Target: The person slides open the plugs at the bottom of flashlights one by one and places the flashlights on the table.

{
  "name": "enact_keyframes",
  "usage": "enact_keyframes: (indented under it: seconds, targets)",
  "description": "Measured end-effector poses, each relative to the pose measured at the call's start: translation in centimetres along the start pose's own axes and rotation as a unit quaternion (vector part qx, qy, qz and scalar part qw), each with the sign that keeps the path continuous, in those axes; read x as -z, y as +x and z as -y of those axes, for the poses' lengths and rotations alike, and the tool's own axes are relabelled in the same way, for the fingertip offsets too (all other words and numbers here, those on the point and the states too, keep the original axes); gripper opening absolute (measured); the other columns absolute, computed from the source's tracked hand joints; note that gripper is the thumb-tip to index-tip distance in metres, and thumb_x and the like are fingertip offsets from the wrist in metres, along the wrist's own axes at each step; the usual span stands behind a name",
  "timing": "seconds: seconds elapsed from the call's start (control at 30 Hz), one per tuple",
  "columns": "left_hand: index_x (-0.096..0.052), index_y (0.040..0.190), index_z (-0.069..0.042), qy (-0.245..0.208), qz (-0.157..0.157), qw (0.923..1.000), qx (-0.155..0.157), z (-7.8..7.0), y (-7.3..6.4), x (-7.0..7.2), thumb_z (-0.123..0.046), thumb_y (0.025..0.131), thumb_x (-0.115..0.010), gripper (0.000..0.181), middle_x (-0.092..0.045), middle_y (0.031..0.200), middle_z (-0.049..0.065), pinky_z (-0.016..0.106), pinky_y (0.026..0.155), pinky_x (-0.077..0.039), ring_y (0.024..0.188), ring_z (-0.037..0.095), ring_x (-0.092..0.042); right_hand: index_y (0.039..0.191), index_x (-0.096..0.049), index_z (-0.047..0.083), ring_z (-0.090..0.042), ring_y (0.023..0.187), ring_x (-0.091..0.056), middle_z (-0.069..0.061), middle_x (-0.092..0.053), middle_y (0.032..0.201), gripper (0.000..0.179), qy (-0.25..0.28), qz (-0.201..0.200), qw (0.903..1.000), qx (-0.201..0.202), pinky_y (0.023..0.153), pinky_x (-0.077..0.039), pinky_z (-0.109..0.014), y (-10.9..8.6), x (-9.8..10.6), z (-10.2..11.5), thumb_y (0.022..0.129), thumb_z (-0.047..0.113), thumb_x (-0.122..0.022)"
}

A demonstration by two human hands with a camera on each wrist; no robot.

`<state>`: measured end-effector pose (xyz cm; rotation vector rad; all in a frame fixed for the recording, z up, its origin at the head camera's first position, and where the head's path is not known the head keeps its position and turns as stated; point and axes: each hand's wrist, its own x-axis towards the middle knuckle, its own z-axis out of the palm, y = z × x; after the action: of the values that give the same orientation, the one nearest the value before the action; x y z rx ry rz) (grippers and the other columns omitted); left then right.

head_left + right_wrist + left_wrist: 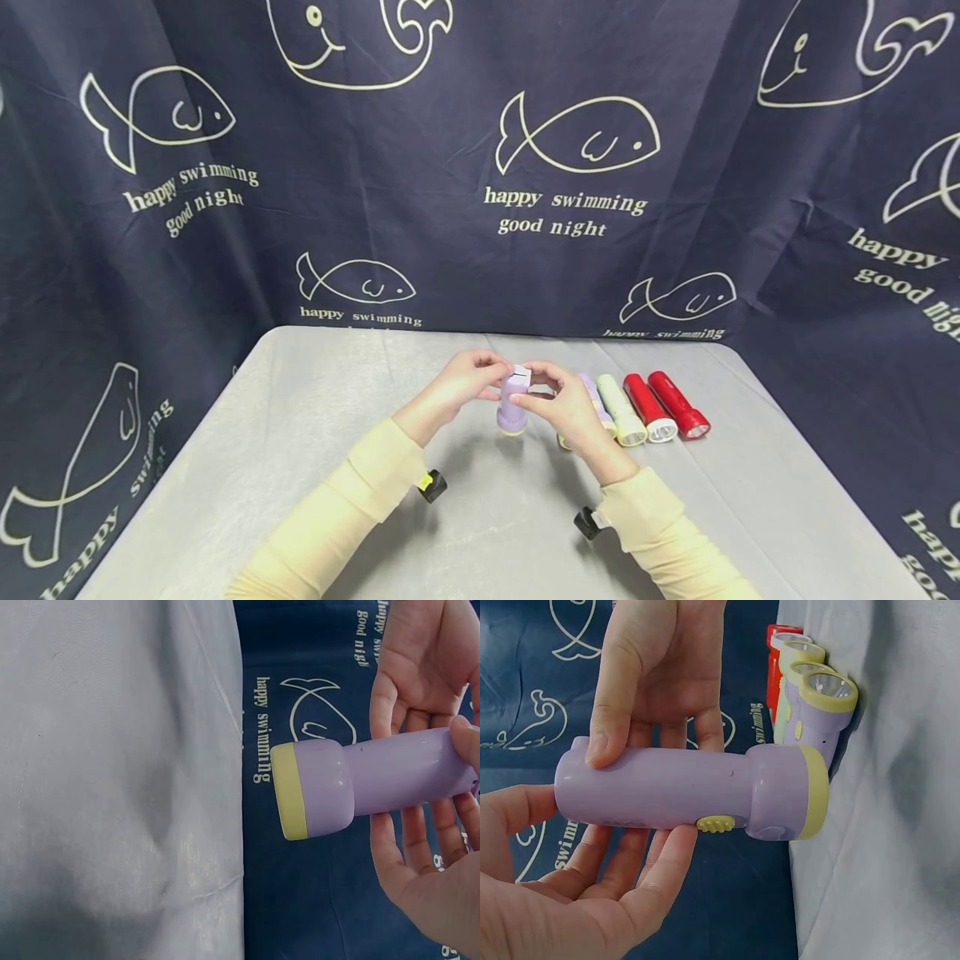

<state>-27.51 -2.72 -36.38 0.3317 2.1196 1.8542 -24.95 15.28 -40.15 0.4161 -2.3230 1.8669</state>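
Observation:
Both hands hold a purple flashlight upright above the table, its yellow-rimmed lens end pointing down. My right hand grips the barrel, with the thumb laid along one side and fingers behind it. At the upper, tail end is my left hand, one digit against the end and other fingers curved along the barrel. A yellow ribbed switch shows on the side of the barrel in the left wrist view, near a left fingertip. The right wrist view shows the lens rim side-on.
To the right, several flashlights lie in a row: a red one, a red one with a white rim, a pale yellow one and purple ones partly behind the right hand. A dark printed curtain rises behind the grey table.

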Motion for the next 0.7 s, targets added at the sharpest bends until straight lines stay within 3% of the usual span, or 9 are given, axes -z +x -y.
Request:
enact_keyframes:
  seconds: [0.53, 0.7]
  targets:
    - [-0.064, 0.097, 0.003, -0.007, -0.019, 0.9998, 0.004, -0.62, -0.47, -0.13, -0.012, 0.087, -0.062, 0.019, -0.066, 0.098, 0.012, 0.035, 0.074, -0.058, 0.082, 0.018, -0.065, 0.114, -0.065, 0.0, -0.006, 0.095, -0.063, -0.017, -0.067, 0.108, 0.046, -0.006, -0.018, 0.9997, -0.013, 0.085, -0.053, -0.025, -0.15, -0.03, 0.38, 0.072, 0.009, -0.081]
    - [-0.064, 0.095, 0.004, -0.006, -0.032, 0.9994, -0.011, -0.6, -0.58, -0.51, -0.012, 0.086, -0.061, 0.018, -0.066, 0.095, 0.011, 0.035, 0.074, -0.058, 0.079, 0.017, -0.065, 0.113, -0.066, 0.0, -0.005, 0.093, -0.064, -0.018, -0.068, 0.106, 0.046, -0.001, -0.034, 0.9993, -0.015, 0.085, -0.053, -0.025, -0.17, -0.12, 0.4, 0.071, 0.008, -0.082]
